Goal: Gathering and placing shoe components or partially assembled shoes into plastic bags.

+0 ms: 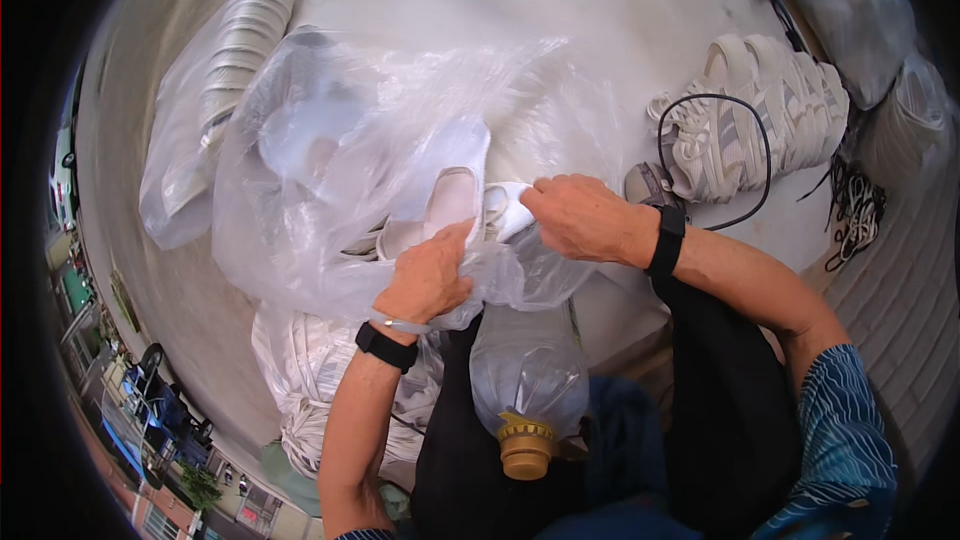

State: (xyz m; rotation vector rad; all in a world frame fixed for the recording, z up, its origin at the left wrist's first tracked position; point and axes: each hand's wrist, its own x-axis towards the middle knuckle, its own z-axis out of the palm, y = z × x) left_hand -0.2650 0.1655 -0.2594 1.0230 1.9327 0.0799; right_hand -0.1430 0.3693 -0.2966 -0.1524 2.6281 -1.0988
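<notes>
A large clear plastic bag (370, 110) lies spread in front of me, its mouth towards my lap. At that mouth are white and beige shoe uppers, the front one (455, 195) showing its beige inside. My left hand (430, 275) is closed at the near edge of this upper, its fingertips partly hidden. My right hand (580, 215) pinches a small white shoe upper (512, 208) just to the right, beside the bag's edge. Below my hands, a big clear plastic bottle (528, 365) with a yellow cap stands tilted between my legs.
Stacked shoe uppers (750, 120) lie at the right, with a black cord loop (768, 155) over them. Another bagged stack (240, 60) rests at the far left. Bundled white uppers (320, 380) sit beside my left forearm. Dark laces (858, 215) hang at the far right.
</notes>
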